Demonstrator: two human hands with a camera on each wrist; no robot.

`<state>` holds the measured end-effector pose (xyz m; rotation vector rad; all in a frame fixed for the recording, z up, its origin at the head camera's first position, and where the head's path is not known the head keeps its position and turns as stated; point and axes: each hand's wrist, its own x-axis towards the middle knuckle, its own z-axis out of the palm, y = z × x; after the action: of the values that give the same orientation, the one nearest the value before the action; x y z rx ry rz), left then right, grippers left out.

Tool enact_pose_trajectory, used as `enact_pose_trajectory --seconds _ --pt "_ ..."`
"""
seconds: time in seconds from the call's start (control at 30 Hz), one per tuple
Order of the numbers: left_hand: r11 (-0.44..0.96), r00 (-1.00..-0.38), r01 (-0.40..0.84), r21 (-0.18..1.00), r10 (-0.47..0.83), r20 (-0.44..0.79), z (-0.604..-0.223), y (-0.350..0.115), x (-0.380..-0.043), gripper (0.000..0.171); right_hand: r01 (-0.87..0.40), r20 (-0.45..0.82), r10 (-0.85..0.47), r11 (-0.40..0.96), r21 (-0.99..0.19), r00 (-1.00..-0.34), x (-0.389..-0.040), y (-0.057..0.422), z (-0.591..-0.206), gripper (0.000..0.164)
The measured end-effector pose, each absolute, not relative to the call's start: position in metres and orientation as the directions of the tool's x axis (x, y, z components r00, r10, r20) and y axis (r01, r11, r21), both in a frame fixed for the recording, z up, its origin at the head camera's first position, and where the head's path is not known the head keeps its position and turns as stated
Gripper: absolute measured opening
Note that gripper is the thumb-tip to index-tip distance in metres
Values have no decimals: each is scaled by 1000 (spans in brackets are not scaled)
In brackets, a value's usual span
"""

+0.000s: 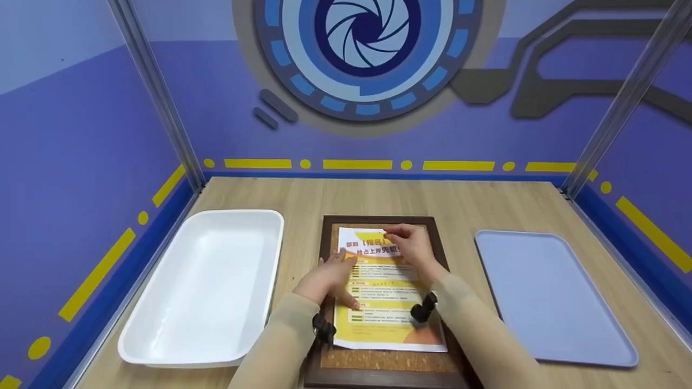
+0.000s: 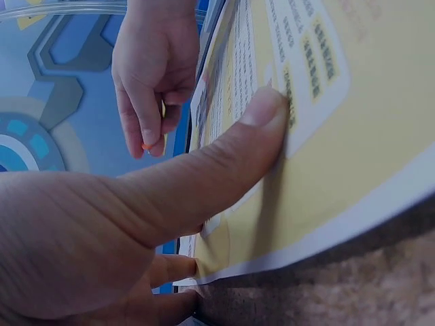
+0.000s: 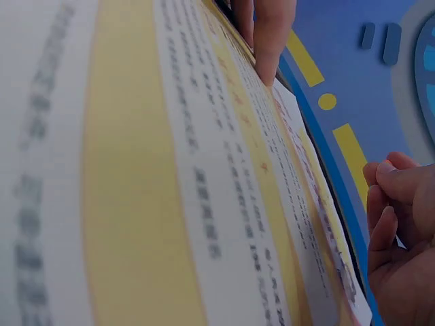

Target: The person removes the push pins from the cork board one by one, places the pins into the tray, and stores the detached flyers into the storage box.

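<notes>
Wooden tabletop [image 1: 303, 200] spans the lower frame. At bottom centre, a cork board [image 1: 389, 363] bears a printed sheet [image 1: 386, 294]. The left hand [image 1: 328, 278], fingers spread, rests on the sheet's left edge; beyond, the right hand [image 1: 413, 248] pinches a tiny orange object [image 2: 146, 147].

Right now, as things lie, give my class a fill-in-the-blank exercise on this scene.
1. The left hand touches the printed sheet; its digit nearest the sheet's bottom edge is the ____.
2. Of the sheet's top and bottom edges, the right hand, pinching a small orange item, is nearer the ____.
3. In the head view, the flat lavender tray lies to the ____ of the corkboard.
4. The deep basin is coloured ____.
Missing words: thumb; top; right; white.
</notes>
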<state>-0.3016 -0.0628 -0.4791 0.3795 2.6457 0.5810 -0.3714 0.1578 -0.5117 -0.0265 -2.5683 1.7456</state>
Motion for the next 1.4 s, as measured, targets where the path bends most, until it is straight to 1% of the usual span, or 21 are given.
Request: enact_pose_trajectory --seconds 0.07,0.2,0.33,0.43,0.63,0.73,0.87,0.93,1.07,1.13,1.27,1.4 --pt "875 -881 171 453 342 -327 -479 -62 -301 119 -24 34 20 373 -927 -999 -366 165 -508 23" --pt "872 -878 177 456 349 -327 -479 -62 -299 120 -105 105 -23 393 -914 -994 -355 184 -503 21" --pt "871 -879 179 457 350 -323 -479 -63 -298 121 -155 154 -34 383 -911 -988 -345 204 -497 18" --pt "871 -881 176 458 347 -321 -478 -64 -298 121 -163 169 -20 391 -906 -985 -335 221 -489 20" --pt "868 -881 185 461 355 -314 -479 -66 -298 122 -172 199 6 472 -864 -980 -312 261 -477 24" --pt "870 -880 196 452 360 -311 -479 -67 -298 121 -179 205 6 466 -866 -979 -302 282 -474 27" --pt "873 -875 210 440 369 -314 -479 -67 -299 120 -167 199 27 442 -881 -980 -294 311 -476 29" --pt "872 -873 213 440 372 -316 -479 -67 -300 120 -160 199 40 451 -878 -979 -292 326 -478 29" --pt "869 -873 209 449 373 -315 -479 -67 -300 120 -140 201 56 536 -832 -978 -287 353 -484 30" --pt "865 -873 206 458 374 -314 -479 -67 -301 121 -109 186 71 591 -799 -980 -284 366 -486 30" --pt "861 -873 205 465 376 -311 -481 -68 -301 121 -22 125 104 676 -736 -987 -284 387 -491 32" --pt "856 -874 197 478 374 -311 -480 -67 -300 121 57 43 120 716 -695 -992 -285 402 -499 32"
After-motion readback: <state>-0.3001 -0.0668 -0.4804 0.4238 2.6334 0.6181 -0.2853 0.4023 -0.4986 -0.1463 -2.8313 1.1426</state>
